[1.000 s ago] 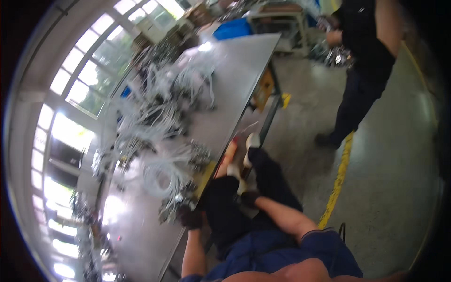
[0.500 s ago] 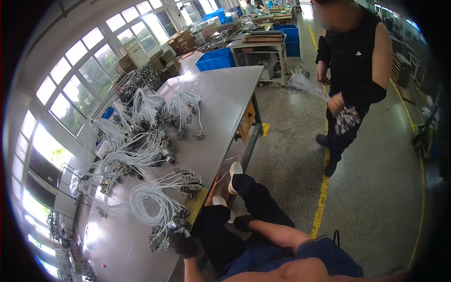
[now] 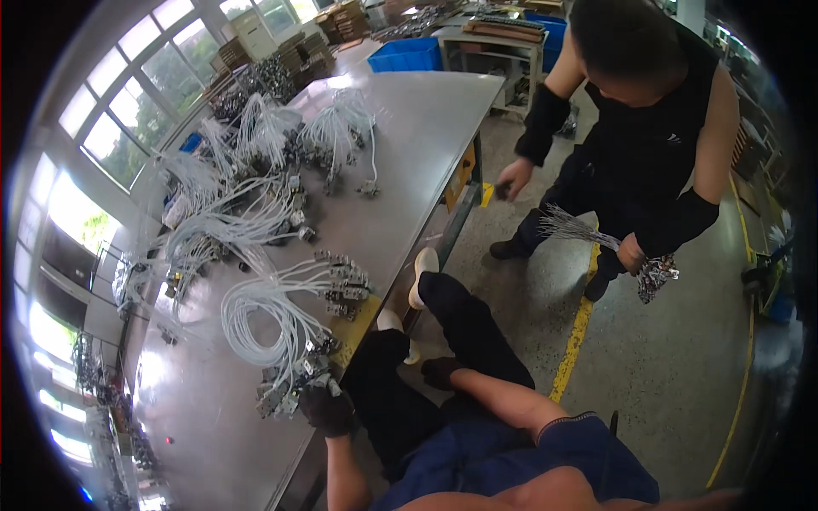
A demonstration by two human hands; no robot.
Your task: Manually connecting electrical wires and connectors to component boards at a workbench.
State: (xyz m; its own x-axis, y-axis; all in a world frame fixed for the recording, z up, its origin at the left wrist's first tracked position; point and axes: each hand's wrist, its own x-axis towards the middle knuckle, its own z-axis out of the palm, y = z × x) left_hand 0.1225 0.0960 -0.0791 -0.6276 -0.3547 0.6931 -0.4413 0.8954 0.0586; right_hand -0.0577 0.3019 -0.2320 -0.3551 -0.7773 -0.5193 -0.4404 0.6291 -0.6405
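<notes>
My left hand (image 3: pixel 326 411), in a dark glove, is at the near table edge with its fingers curled against metal connectors (image 3: pixel 290 387). These connectors end a coiled bundle of pale cables (image 3: pixel 251 319) lying on the metal table. More connectors (image 3: pixel 345 285) of the same kind sit in a row beside the yellow patch at the table edge. My right hand (image 3: pixel 441 372), also dark-gloved, rests low by my leg, away from the table. Its fingers blend into the dark trousers, so their pose is hidden.
Several more cable bundles (image 3: pixel 268 128) are heaped along the table's (image 3: pixel 409 136) far left. A person (image 3: pixel 639 145) in black stands close on the right, holding a wire bundle (image 3: pixel 588 230) with metal ends. Behind the table are a blue crate (image 3: pixel 405 55) and a small workbench (image 3: pixel 490 36).
The person in black has come nearer, bending forward and reaching an arm toward the table. My left hand has moved slightly up beside the connectors. My right hand stays by my leg.
</notes>
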